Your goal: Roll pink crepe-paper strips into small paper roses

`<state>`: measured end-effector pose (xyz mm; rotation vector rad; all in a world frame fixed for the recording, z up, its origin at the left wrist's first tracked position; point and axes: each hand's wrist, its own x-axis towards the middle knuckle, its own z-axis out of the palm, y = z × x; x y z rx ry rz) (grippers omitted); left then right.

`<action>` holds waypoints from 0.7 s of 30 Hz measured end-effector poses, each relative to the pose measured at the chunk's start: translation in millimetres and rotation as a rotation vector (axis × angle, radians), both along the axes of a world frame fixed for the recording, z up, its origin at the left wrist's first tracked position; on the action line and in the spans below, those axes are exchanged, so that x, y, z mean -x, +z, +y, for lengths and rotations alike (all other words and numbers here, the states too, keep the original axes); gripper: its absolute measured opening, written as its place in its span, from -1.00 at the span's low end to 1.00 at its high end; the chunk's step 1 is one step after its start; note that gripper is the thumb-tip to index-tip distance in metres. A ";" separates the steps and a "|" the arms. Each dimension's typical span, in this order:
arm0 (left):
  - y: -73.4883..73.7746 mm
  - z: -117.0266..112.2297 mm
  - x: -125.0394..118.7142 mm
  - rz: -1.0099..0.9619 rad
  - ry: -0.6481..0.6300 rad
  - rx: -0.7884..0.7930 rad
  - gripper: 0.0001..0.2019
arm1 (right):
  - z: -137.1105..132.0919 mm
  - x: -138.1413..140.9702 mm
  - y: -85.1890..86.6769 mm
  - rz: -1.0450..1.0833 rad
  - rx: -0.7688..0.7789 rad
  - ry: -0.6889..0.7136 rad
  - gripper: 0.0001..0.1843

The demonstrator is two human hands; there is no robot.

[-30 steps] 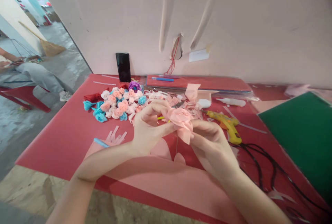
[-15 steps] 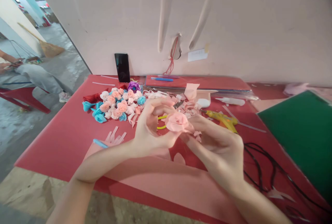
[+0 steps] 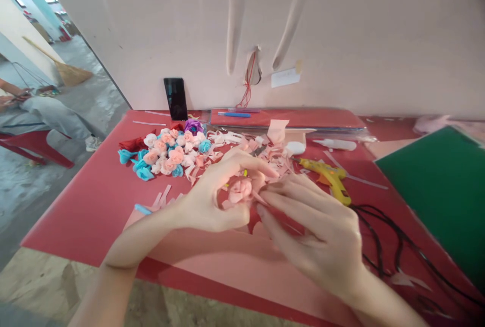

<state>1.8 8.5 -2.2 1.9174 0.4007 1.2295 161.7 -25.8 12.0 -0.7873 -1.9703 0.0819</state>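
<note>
A pink paper rose sits between my two hands above the red table. My left hand curls around it, thumb below and fingers arched over the top. My right hand has its fingers stretched toward the flower, their tips touching its right side and loose petal. Behind my hands lies a heap of finished paper roses in pink, white and blue, with a purple one at the back. Pink paper scraps are scattered beyond the rose.
A yellow glue gun lies right of my hands, its black cord looping toward the table's near right. A green sheet covers the right side. A black phone leans against the wall. A seated person is at far left.
Both hands have lowered the rose toward the table. My left hand has closed over it more, and my right fingers have straightened out against its side.
</note>
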 end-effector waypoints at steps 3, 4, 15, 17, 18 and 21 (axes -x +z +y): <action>2.1 1.3 2.0 0.053 -0.029 -0.020 -0.54 | -1.5 0.6 0.0 -0.037 -0.004 0.004 -0.84; 3.3 1.6 2.3 0.067 -0.035 -0.033 -0.55 | -2.1 0.7 -0.1 -0.041 0.008 0.005 -0.84; 8.4 7.2 6.8 0.154 -0.089 -0.252 -0.59 | -2.1 -1.7 -1.4 0.031 0.269 0.065 -0.76; 8.5 7.5 8.7 0.181 -0.078 -0.282 -0.60 | -2.1 -3.3 0.1 0.064 0.369 0.113 -0.76; 8.4 7.6 9.8 0.193 -0.074 -0.285 -0.61 | -1.8 -4.2 0.6 0.082 0.432 0.136 -0.77; 6.9 7.8 12.4 0.193 -0.089 -0.269 -0.61 | 0.5 -6.3 0.3 0.119 0.597 0.174 -0.79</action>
